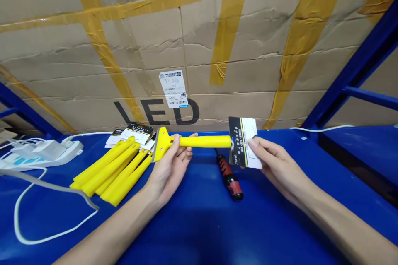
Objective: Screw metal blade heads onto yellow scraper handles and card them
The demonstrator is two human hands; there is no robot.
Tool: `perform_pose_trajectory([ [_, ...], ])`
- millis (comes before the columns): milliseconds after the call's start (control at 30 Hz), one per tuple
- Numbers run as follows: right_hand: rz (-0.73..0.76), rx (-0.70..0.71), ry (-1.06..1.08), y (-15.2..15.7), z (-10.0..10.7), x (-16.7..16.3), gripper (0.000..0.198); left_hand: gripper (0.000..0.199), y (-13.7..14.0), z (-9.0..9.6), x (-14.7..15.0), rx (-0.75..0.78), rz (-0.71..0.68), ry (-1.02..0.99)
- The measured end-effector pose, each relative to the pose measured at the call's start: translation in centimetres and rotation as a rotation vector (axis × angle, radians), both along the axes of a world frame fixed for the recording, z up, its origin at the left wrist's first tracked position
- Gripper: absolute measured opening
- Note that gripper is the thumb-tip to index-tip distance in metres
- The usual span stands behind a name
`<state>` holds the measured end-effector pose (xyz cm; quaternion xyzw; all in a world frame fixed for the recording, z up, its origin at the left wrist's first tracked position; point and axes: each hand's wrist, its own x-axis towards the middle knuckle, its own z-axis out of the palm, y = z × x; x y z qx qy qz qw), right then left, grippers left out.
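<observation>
A yellow scraper (205, 141) with a wide metal blade lies level across the middle of the view, blade end to the left. My left hand (172, 161) is closed round it near the head, thumb on top. At the far end of its handle is a black and white cardboard sleeve (245, 143) with printed text. My right hand (273, 155) pinches that sleeve by its right edge. Below the handle, a red and black screwdriver (229, 178) rests on the blue surface, its tip hidden. Several more yellow scrapers (108, 169) lie piled at left, their heads partly covered by printed cards (137, 134).
A large taped cardboard box (199, 49) fills the back, with a white label (173, 89) on it. On the left, a white power strip (43, 153) holds plugs, and cables (18, 219) loop over the blue surface (192, 232). Blue metal posts (351, 66) stand at both sides.
</observation>
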<state>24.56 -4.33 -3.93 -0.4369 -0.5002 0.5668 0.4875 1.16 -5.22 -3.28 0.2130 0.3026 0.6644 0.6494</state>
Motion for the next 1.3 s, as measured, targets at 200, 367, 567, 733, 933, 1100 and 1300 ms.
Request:
perform_pose_trajectory([
  [200,0.028,0.088,-0.059,-0.2,-0.4,0.1,0.040,0.007,-0.1,0.3,0.2,-0.014,0.044,0.031],
  [367,0.093,0.279,-0.280,-0.2,-0.5,0.1,0.037,0.017,-0.4,0.1,0.3,0.045,0.016,0.119],
  [567,0.052,0.360,-0.429,-0.5,-0.5,-0.3,0.038,0.021,-1.0,0.2,0.4,0.137,0.005,0.199],
  [733,0.119,0.058,-0.063,-0.7,-0.7,-0.7,0.033,0.031,-1.5,0.1,0.8,0.108,-0.120,0.182],
  [933,0.168,-0.068,0.066,-1.1,-0.4,-1.1,0.056,0.021,-1.4,-0.2,0.6,0.141,-0.155,0.220],
  [1100,0.248,0.097,-0.205,-1.3,-0.3,-1.0,0.054,0.014,-1.2,-0.6,0.3,0.117,-0.251,0.296],
  [1300,0.159,0.130,-0.261,-1.3,-0.2,-1.0,0.042,0.030,-1.1,-0.6,0.2,0.045,-0.215,0.309],
])
